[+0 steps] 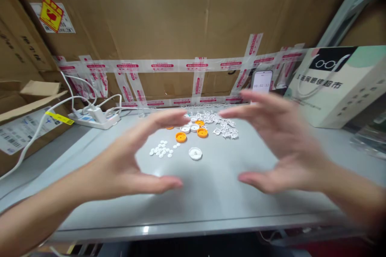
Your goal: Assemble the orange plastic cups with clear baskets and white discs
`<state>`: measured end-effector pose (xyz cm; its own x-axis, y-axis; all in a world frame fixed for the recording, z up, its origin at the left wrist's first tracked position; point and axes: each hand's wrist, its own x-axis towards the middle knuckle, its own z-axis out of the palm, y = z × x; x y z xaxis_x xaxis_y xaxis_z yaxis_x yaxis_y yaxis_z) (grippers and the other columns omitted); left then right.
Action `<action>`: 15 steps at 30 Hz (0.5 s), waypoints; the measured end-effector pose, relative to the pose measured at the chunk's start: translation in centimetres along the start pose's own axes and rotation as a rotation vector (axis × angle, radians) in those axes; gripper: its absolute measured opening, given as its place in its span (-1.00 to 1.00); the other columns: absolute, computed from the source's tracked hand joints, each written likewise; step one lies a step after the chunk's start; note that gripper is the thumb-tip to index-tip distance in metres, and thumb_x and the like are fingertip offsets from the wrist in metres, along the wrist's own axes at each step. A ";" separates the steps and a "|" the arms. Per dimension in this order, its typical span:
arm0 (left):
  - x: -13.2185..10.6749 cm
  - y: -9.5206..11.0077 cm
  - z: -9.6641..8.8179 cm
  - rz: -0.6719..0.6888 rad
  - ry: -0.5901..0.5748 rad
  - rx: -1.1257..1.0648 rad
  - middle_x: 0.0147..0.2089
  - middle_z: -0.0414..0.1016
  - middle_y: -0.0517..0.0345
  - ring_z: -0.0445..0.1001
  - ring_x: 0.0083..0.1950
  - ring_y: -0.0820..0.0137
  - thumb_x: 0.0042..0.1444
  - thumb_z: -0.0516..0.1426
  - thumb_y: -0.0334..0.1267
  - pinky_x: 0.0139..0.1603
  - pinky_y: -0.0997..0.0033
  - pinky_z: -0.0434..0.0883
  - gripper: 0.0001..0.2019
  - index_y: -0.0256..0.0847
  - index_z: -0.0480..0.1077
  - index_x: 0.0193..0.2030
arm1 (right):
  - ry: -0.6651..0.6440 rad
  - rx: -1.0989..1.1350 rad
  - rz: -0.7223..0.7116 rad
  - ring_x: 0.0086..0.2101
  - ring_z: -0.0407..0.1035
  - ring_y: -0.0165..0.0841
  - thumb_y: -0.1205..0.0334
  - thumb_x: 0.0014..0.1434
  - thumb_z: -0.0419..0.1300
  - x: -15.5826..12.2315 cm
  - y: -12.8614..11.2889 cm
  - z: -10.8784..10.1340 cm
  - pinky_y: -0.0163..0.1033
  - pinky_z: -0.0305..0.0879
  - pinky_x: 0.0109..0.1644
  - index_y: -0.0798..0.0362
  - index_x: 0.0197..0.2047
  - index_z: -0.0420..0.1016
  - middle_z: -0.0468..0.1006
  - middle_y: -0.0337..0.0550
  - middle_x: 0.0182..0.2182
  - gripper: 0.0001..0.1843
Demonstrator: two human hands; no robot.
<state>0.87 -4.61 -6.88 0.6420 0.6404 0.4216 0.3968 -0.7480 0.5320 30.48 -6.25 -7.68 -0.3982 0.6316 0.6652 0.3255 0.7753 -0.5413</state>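
Observation:
My left hand (pixel 129 160) hovers above the grey table with thumb and fingers wide apart and nothing between them. My right hand (pixel 280 144), slightly blurred, is held up opposite it, also spread and holding nothing. Between the two lies a round white plastic piece (pixel 195 153) with a raised rim. Behind it are orange round caps (pixel 181 137) and similar white caps (pixel 194 127). Small white discs (pixel 161 149) lie scattered beyond my left fingers. A heap of white lattice-like plastic parts (pixel 227 127) is nearest the right fingertips.
A phone (pixel 261 81) showing a timer leans at the back. On the left stand a white power strip (pixel 95 118) with cables and an open cardboard box (pixel 27 122). A paper bag (pixel 334 84) is at right. A large taped carton (pixel 181 20) walls off the back.

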 end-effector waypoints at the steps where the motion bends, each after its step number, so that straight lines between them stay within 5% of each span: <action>1: 1.1 -0.3 0.9 0.013 -0.064 0.014 0.24 0.16 0.20 0.18 0.23 0.24 -0.10 0.27 -0.18 0.25 0.24 0.20 -0.25 0.03 0.03 0.23 | -0.093 0.007 0.001 0.07 0.20 -0.19 0.18 -0.19 0.39 0.0 1.1 0.6 -0.06 0.11 0.21 -0.22 0.23 -0.08 0.29 -0.20 0.06 0.00; 4: 2.5 -2.4 3.6 -0.057 -0.140 0.018 0.23 0.19 0.13 0.19 0.22 0.25 -0.03 0.22 -0.19 0.24 0.21 0.19 -0.34 0.00 0.06 0.21 | -0.245 -0.077 0.138 0.03 0.24 -0.25 0.22 -0.05 0.29 -0.1 4.4 2.6 -0.08 0.17 0.13 -0.12 0.16 0.09 0.34 -0.15 0.01 -0.28; 8: 2.5 -5.2 6.0 -0.090 -0.099 0.043 0.13 0.29 0.06 0.27 0.15 0.27 0.00 0.19 -0.18 0.17 0.18 0.22 -0.50 -0.10 0.20 0.10 | -0.334 -0.240 0.234 -0.16 0.30 -0.26 0.19 -0.05 0.28 -0.2 6.4 4.6 -0.11 0.26 -0.07 0.02 -0.07 0.36 0.41 -0.10 -0.17 -0.57; 15: 3.0 -5.9 5.6 -0.048 -0.087 0.128 0.07 0.33 0.06 0.27 0.11 0.26 0.01 0.18 -0.19 0.13 0.18 0.22 -0.58 -0.11 0.25 0.04 | -0.320 -0.314 0.290 -0.26 0.27 -0.30 0.13 -0.02 0.25 0.6 6.8 6.2 -0.18 0.19 -0.15 0.00 -0.24 0.46 0.38 -0.17 -0.36 -0.76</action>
<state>4.17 0.73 -12.83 0.6725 0.6625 0.3298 0.5049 -0.7366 0.4500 27.13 -0.60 -14.21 -0.4793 0.8268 0.2946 0.6824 0.5621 -0.4673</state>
